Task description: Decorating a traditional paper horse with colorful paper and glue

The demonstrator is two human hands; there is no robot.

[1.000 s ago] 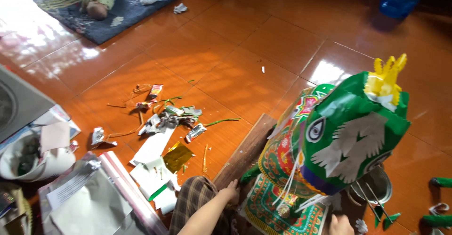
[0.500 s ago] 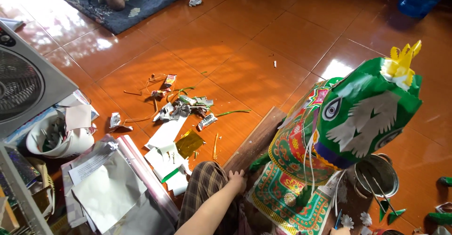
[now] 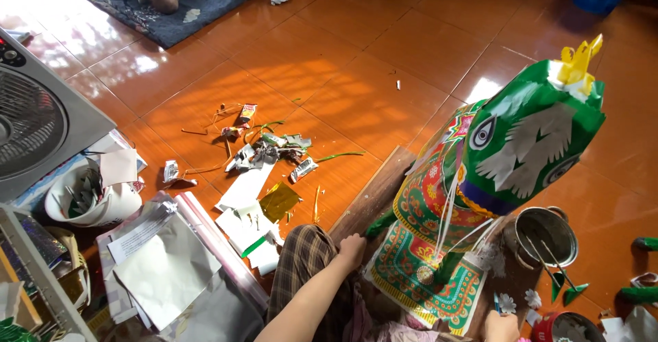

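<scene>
The paper horse figure (image 3: 507, 157) stands on the wooden board (image 3: 373, 194) at centre right. The metal pot (image 3: 545, 236) sits at its 5 o'clock, touching the board's edge. Paper scraps (image 3: 264, 153) lie on the floor (image 3: 356, 47) at the figure's 9 o'clock; foil sheets (image 3: 164, 266) at 8 o'clock; the fan (image 3: 34, 123) farther left. The mat (image 3: 171, 6) lies at 11 o'clock.

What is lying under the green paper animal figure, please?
Under the green paper animal figure lies a patterned paper sheet on a wooden board. The left hand rests at the board's edge. The figure covers the board's middle.
</scene>
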